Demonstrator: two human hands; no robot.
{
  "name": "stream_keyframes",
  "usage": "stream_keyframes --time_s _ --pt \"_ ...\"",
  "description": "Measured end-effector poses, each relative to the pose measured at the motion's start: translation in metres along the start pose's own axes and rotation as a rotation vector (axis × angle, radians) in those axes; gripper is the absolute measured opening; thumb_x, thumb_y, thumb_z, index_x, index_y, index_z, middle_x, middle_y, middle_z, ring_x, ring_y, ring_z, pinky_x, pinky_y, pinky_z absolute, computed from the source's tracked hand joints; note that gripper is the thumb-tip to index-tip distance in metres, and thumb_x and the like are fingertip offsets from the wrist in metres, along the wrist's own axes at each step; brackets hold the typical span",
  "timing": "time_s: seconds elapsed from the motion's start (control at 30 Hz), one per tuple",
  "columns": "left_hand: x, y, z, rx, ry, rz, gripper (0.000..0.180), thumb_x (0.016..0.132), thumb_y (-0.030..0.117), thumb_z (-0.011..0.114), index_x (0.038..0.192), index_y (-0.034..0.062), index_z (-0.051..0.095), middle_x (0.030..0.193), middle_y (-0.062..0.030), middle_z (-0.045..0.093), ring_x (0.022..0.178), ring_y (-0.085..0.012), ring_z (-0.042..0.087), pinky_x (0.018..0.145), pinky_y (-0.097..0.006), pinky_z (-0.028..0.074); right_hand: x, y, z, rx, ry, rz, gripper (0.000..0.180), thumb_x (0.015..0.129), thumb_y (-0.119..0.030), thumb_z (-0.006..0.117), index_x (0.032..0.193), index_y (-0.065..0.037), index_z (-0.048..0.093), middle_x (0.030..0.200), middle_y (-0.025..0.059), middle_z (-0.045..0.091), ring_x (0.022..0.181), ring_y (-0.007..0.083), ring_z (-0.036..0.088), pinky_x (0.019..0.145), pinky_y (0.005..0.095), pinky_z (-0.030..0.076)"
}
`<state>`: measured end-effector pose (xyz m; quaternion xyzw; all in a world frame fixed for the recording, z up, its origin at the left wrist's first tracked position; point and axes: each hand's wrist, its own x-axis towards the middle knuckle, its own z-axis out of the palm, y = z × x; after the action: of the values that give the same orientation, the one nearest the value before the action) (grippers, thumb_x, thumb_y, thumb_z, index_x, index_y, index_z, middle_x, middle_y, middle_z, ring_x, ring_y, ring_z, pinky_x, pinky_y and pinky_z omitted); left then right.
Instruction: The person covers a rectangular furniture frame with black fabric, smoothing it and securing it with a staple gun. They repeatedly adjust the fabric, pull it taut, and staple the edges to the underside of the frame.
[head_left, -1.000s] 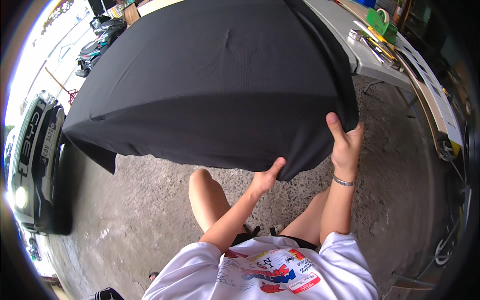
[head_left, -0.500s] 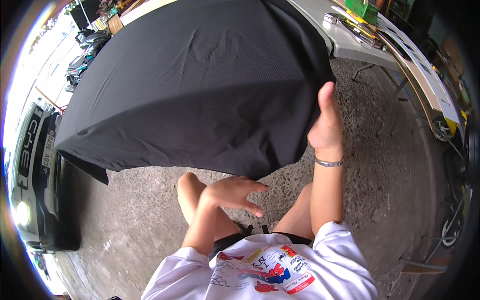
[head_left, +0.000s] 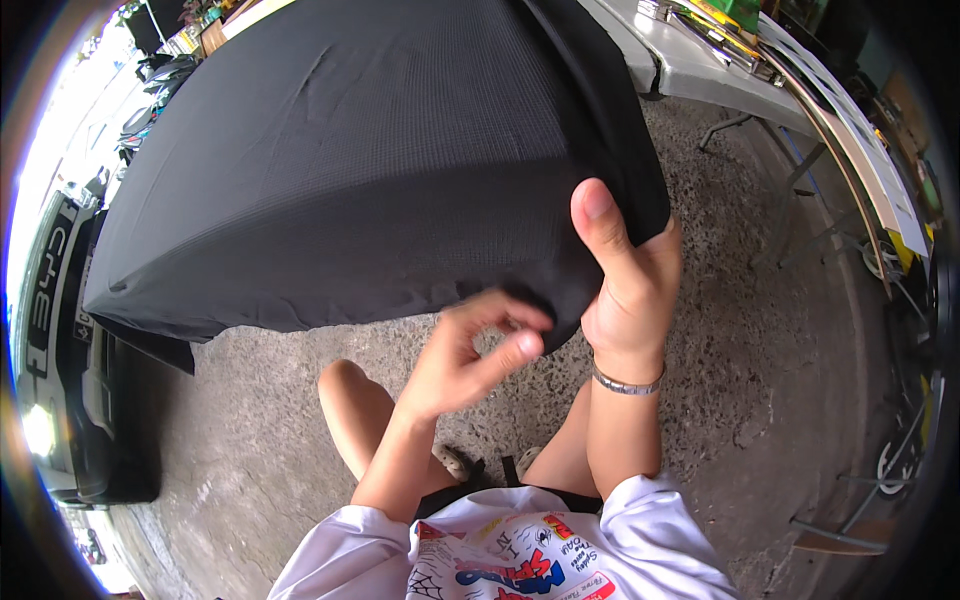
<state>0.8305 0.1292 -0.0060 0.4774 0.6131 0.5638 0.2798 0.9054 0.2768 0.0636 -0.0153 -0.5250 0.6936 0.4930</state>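
A wide black cloth (head_left: 380,190) with a fine grid texture drapes over a large flat-topped form and hangs down the near side. My right hand (head_left: 635,285) is at its near right corner, thumb raised in front of the fabric and fingers behind it, so the cloth lies between them. My left hand (head_left: 465,350) is at the lower hem, just left of that corner. Its fingers curl toward the thumb around the edge. Motion smears those fingertips, and whether they pinch the fabric cannot be made out. What the cloth covers is hidden.
A grey folding table (head_left: 700,75) stands at the far right, with metal tools and a green object (head_left: 735,12) on it. The front of a dark car (head_left: 85,370) is at the left. My bare knees (head_left: 350,400) are below the cloth over rough concrete (head_left: 270,430).
My left hand has risen from below the cloth to its hem, fingers curling. My right hand has shifted slightly left and down, with its thumb now over the fabric. The view has shifted a little.
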Motion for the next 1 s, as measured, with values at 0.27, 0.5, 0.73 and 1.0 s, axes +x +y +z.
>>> stream_keyframes --time_s 0.27,0.5,0.73,1.0 --pt "-0.013 -0.153 0.033 -0.782 0.303 -0.171 0.12 0.066 0.065 0.08 0.153 0.0039 0.024 0.158 -0.0122 0.028 0.146 -0.029 0.025 0.12 -0.045 0.021 -0.001 0.013 -0.003 0.029 -0.033 -0.095 0.019 0.089 -0.015 0.075 0.094 0.003 0.07 0.077 0.003 0.07 0.065 0.005 0.06 0.057 0.0184 0.044" --pt "-0.001 -0.05 0.052 -0.644 0.525 0.243 0.122 0.066 0.08 0.068 0.149 -0.0008 0.031 0.153 -0.0149 0.035 0.141 -0.0296 0.035 0.116 -0.048 0.03 0.005 0.023 -0.009 -0.144 -0.051 -0.273 0.023 0.087 -0.017 0.077 0.097 0.002 0.07 0.08 0.0042 0.072 0.068 0.007 0.061 0.062 0.0199 0.047" --pt "0.052 0.073 0.041 -0.551 0.54 -0.039 0.06 0.086 0.042 0.072 0.12 -0.0057 0.058 0.121 -0.0131 0.062 0.105 -0.0202 0.06 0.095 -0.034 0.045 -0.003 0.033 -0.017 -0.248 -0.022 -0.314 0.023 0.088 -0.016 0.077 0.098 0.004 0.069 0.084 0.008 0.074 0.075 0.0098 0.066 0.065 0.0225 0.05" --pt "0.065 0.057 0.045 -0.566 0.697 0.251 0.037 0.09 0.023 0.075 0.114 -0.0039 0.066 0.115 -0.0099 0.066 0.103 -0.0167 0.062 0.094 -0.029 0.048 -0.003 0.033 -0.014 -0.27 -0.021 -0.291 0.02 0.09 -0.013 0.074 0.1 0.004 0.069 0.088 0.009 0.074 0.079 0.011 0.067 0.068 0.0239 0.051"
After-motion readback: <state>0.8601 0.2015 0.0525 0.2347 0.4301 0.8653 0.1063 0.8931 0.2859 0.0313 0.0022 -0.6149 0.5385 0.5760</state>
